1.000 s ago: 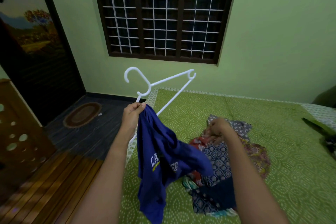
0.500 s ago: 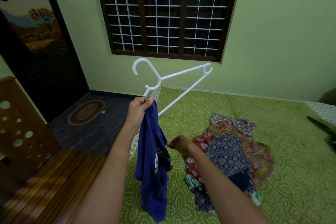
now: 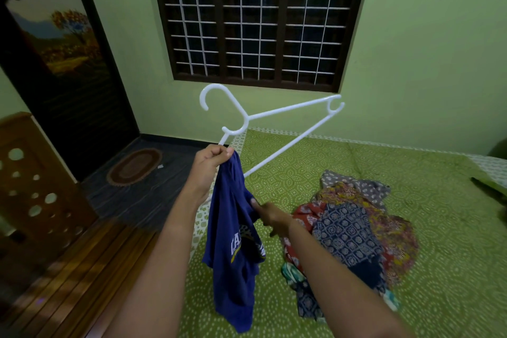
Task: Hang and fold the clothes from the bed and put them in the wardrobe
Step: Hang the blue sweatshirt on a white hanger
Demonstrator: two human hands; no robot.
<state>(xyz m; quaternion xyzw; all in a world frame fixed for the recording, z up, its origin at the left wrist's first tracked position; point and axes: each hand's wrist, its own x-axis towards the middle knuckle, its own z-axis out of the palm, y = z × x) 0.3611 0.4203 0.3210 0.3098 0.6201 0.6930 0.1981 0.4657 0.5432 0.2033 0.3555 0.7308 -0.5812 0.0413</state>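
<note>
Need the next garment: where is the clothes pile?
Head view: the clothes pile lies on the green bed, lower right, just right of the blue T-shirt.

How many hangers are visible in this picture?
1. The hanger is in the left hand, held up with the shirt over the edge of the bed. Others may lie hidden under the pile of clothes.
</note>
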